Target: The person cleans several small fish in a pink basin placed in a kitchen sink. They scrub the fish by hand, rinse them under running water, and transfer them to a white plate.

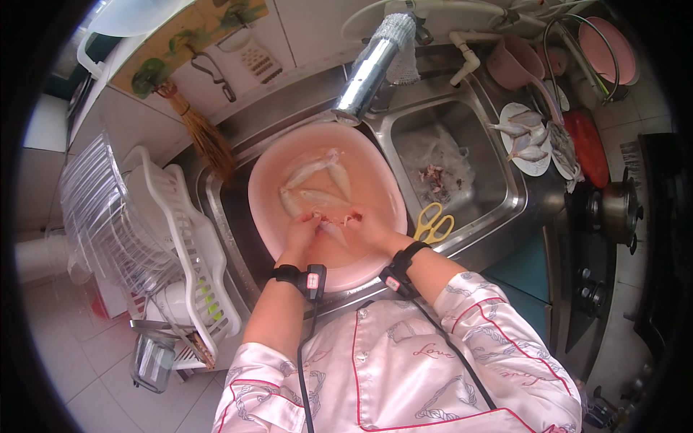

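Observation:
A pink plastic basin (265,157) of cloudy orange-tinted water sits in the left sink bowl. My left hand (306,231) and my right hand (369,226) are together in its lower half, both gripping one small pale fish (334,231) with reddish torn flesh at its upper end. Several whitish fish (325,198) lie in the water just beyond my fingers. Yellow-handled scissors (433,224) rest at the near edge of the right sink bowl, their blades hidden. A clear plastic bag (438,157) with reddish fish scraps (434,177) lies in that bowl.
The metal faucet (365,78) hangs over the basin's far rim. White plates (533,166) of fish stand right of the sink, near a pink dipper (514,65) and a lidded pot (617,211). A white dish rack (184,243) is at the left, and a straw brush (200,124) hangs behind.

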The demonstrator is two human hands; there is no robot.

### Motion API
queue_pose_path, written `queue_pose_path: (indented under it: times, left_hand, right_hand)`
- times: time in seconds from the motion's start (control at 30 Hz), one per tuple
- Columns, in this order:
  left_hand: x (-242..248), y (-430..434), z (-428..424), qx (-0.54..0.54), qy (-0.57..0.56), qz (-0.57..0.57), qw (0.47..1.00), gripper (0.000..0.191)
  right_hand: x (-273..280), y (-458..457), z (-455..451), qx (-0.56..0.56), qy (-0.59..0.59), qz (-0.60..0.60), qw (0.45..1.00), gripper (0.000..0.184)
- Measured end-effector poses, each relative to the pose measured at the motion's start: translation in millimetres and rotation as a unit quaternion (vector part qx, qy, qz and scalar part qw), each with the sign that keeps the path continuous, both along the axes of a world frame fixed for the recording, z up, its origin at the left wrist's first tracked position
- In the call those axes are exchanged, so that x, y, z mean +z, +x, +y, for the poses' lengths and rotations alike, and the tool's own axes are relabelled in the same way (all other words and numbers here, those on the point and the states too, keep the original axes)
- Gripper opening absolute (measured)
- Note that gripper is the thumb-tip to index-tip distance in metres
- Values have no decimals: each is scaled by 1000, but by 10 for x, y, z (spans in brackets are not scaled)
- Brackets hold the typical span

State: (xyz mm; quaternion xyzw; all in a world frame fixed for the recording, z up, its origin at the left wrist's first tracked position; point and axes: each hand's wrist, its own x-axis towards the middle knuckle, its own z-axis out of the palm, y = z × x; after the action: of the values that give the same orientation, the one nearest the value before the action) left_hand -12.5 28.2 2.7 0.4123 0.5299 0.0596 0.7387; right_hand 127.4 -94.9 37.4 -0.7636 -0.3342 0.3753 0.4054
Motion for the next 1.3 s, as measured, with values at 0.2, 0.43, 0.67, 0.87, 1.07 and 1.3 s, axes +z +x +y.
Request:
queue_pose_path:
  times: [0.2,0.43,0.67,0.87,1.07,1.3]
  left_hand:
    - [191,37,4,-25,3,-39,999,13]
    - [-31,56,-83,-2,6,-39,999,6]
    - [-280,82,-207,-229,203,65,950,18]
    - [-208,37,-210,-290,304,163,893,14]
    - [-258,5,-279,-284,460,198,818,9]
    - [-225,-96,-127,-45,-24,36,998,12]
  right_hand:
    - [368,389,-107,-24,15,142,989,8]
    - [883,1166,-577,-122,102,127,979,11]
    - [732,1600,-905,-84,-176,-302,933,21]
    - [613,1417,-737,-197,-111,-309,924,14]
    - [309,380,-78,114,-37,-92,989,24]
    - [-375,-414,77,304,-94,-226,921,36]
